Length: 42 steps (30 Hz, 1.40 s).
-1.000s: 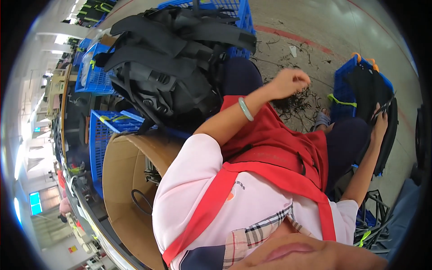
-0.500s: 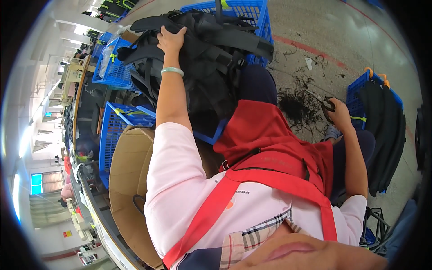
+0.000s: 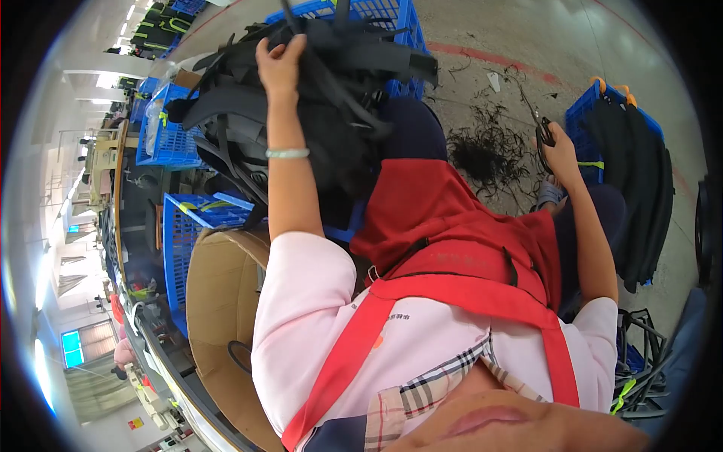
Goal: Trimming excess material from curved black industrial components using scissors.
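A heap of black padded bag straps and webbing point(image 3: 248, 113) lies over a blue crate in front of me. My left hand point(image 3: 280, 66) is at the top of this heap, its fingers curled round a black strap point(image 3: 331, 87) that is lifted and partly blurred. Some of the fingertips are hidden by the dark fabric. Out to the right, my right hand point(image 3: 561, 154) holds a pair of scissors point(image 3: 544, 135) by the dark handles, blades pointing up and away, apart from any strap.
Black thread and webbing scraps point(image 3: 486, 151) litter the floor between the heap and my right hand. At the right, long black pieces point(image 3: 629, 181) hang over a blue crate point(image 3: 578, 113). An open cardboard box point(image 3: 218, 301) and another blue crate point(image 3: 175, 248) stand at my left.
My left hand has gone from resting spread on the heap to gripping a strap, which has swung up. The scissors have turned more upright in my right hand. The whole view has shifted slightly.
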Motion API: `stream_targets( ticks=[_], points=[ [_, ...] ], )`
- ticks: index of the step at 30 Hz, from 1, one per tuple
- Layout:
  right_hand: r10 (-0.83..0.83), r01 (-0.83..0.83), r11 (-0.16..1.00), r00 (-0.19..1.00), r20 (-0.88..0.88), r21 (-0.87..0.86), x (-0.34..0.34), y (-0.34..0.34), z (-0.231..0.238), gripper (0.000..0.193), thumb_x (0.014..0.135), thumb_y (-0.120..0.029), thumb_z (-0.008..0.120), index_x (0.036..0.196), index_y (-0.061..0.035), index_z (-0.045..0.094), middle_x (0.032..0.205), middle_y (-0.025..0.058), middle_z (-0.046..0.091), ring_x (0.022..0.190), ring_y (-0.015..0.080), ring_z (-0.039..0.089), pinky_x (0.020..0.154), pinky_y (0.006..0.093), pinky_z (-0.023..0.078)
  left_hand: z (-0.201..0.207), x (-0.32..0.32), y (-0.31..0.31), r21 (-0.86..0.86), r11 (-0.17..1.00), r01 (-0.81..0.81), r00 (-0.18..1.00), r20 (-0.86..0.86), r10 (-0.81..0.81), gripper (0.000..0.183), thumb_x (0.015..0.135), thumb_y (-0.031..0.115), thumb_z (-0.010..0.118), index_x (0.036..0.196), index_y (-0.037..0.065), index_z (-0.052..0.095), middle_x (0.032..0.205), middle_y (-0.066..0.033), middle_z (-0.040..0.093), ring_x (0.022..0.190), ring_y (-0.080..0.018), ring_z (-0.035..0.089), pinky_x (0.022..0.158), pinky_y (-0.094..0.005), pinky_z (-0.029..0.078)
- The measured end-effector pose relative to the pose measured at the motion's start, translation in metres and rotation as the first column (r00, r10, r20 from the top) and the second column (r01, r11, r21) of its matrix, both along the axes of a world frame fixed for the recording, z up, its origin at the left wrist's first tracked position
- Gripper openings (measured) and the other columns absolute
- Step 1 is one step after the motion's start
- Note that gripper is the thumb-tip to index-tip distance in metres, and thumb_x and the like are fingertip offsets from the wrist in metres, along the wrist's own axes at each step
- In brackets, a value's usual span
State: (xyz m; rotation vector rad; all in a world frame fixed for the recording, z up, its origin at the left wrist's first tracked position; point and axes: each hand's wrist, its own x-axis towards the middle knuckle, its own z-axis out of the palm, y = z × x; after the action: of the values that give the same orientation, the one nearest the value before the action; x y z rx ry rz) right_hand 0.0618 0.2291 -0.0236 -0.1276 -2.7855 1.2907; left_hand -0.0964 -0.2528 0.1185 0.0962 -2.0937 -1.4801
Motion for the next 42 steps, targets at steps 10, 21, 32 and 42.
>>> stream_targets(
  ticks=[10,21,32,42],
  points=[
    [0.120,-0.119,0.992,0.993,0.000,-0.031,0.014,0.002,-0.024,0.024,0.076,-0.007,0.066,0.087,0.0004,0.046,0.070,0.0138,0.048,0.063,0.0198,0.042,0.062,0.0290,0.041,-0.019,-0.011,0.048,-0.776,0.626,0.072,0.986,0.149,0.071,0.056,0.071,0.022,0.057,0.124,0.005,0.052,0.115,-0.0231,0.058,0.108,-0.0412,0.053,0.095,-0.0453,0.041],
    [0.180,-0.055,0.841,0.967,0.181,-0.539,0.010,-0.045,0.041,0.028,0.084,-0.023,0.068,0.093,-0.0016,0.052,0.071,0.0041,0.054,0.063,0.0101,0.053,0.059,0.0238,0.043,0.005,0.035,0.058,0.647,0.536,0.542,0.833,-0.329,-0.446,0.056,0.080,-0.015,0.041,0.133,0.000,0.032,0.118,-0.0232,0.054,0.102,-0.0262,0.058,0.088,-0.0343,0.050],
    [0.173,-0.200,0.590,0.978,-0.119,-0.782,-0.001,-0.078,0.068,0.024,0.083,-0.020,0.070,0.085,-0.0064,0.051,0.072,-0.0001,0.054,0.064,0.0081,0.054,0.059,0.0222,0.045,-0.052,0.068,0.235,0.848,0.145,0.511,0.601,-0.232,-0.765,0.040,0.084,-0.001,0.059,0.123,-0.001,0.047,0.103,-0.0107,0.063,0.091,-0.0177,0.062,0.081,-0.0280,0.052],
    [0.187,-0.218,0.744,0.975,-0.117,-0.632,-0.012,-0.061,0.052,0.026,0.082,-0.022,0.071,0.086,-0.0071,0.051,0.072,-0.0030,0.050,0.067,0.0061,0.049,0.062,0.0210,0.041,-0.085,0.067,0.235,0.747,0.339,0.572,0.511,-0.001,-0.860,0.012,0.082,0.001,0.067,0.093,0.004,0.065,0.089,-0.0041,0.067,0.079,-0.0125,0.063,0.072,-0.0252,0.051]
  ],
)
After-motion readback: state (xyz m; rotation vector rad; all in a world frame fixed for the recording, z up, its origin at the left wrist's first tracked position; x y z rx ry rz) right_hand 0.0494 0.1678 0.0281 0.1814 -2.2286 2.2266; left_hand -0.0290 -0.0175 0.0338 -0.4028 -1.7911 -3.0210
